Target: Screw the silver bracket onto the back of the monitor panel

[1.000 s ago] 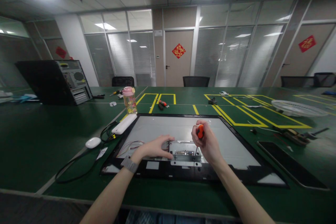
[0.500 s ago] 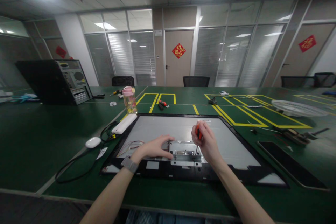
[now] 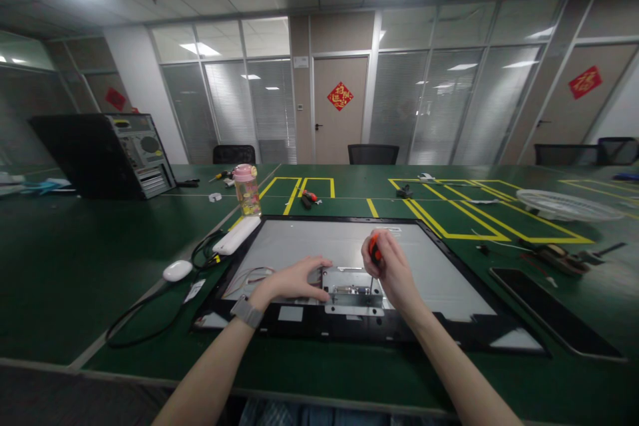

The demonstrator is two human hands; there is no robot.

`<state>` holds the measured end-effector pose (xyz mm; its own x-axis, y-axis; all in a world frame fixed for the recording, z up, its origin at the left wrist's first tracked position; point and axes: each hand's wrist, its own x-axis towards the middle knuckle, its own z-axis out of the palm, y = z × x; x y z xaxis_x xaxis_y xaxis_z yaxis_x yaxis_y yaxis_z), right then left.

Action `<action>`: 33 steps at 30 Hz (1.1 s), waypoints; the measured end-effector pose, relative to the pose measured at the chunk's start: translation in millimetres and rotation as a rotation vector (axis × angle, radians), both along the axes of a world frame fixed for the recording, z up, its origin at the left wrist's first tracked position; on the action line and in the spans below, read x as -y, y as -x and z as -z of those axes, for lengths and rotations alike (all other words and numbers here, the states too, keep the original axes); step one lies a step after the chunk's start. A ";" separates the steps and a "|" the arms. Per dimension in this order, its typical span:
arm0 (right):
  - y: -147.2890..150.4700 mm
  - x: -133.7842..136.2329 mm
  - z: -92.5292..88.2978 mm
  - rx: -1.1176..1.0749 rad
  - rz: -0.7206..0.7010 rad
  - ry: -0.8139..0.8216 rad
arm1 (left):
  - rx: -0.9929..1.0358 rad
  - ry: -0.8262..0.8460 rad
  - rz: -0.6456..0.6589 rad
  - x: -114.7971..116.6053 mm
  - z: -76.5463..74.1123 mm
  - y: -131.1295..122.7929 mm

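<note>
My right hand [image 3: 389,265] is wrapped round the red and black handle of a screwdriver [image 3: 374,250]. Its thin shaft points down to the right part of a silver metal bracket [image 3: 344,309]; the tip is hard to make out. My left hand [image 3: 294,279], with a grey-banded watch on the wrist, lies at the bracket's left side. Thumb and forefinger are spread apart and touch its left edge. The bracket sits at the near edge of a flat display panel [image 3: 309,236] with a grey back and black frame, lying on the table.
Left of the panel are a white bar-shaped object [image 3: 237,236], black cables and a white mouse-like object [image 3: 177,271]. A pink-lidded bottle [image 3: 246,193] stands behind. A black strip-like panel [image 3: 554,311] lies right. A computer case [image 3: 100,156] stands far left on the green table [image 3: 54,293].
My right hand and the screwdriver handle have shifted slightly left, and the handle is turned a little. My left hand, the bracket and the panel stay where they were.
</note>
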<state>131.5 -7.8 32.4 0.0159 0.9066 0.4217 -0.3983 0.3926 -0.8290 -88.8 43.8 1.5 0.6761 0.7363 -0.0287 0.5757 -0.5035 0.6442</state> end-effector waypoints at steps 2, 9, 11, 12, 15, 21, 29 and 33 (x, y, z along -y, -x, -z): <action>-1.4 -0.6 0.9 0.049 0.025 -0.022 | -0.001 0.000 0.001 0.2 0.0 0.1; -7.5 2.3 -4.5 0.196 0.193 -0.157 | -0.014 0.008 -0.003 1.0 -1.2 0.1; -8.0 5.0 -6.2 0.265 0.251 -0.183 | -0.011 0.005 -0.008 1.5 -2.0 0.0; -8.1 6.2 -6.5 0.297 0.296 -0.205 | -0.013 0.007 -0.010 1.7 -2.4 -0.1; -8.7 8.3 -5.1 0.371 0.525 -0.307 | -0.019 0.014 -0.015 1.6 -2.3 -0.1; -13.0 3.2 2.4 0.414 0.565 -0.369 | 0.000 0.011 -0.013 0.6 -0.8 0.0; -15.3 5.5 -5.3 0.584 0.586 -0.404 | -0.005 0.018 -0.017 -1.8 2.9 0.7; -18.9 10.4 -5.3 0.586 0.667 -0.442 | -0.002 0.006 -0.016 -2.6 3.9 2.0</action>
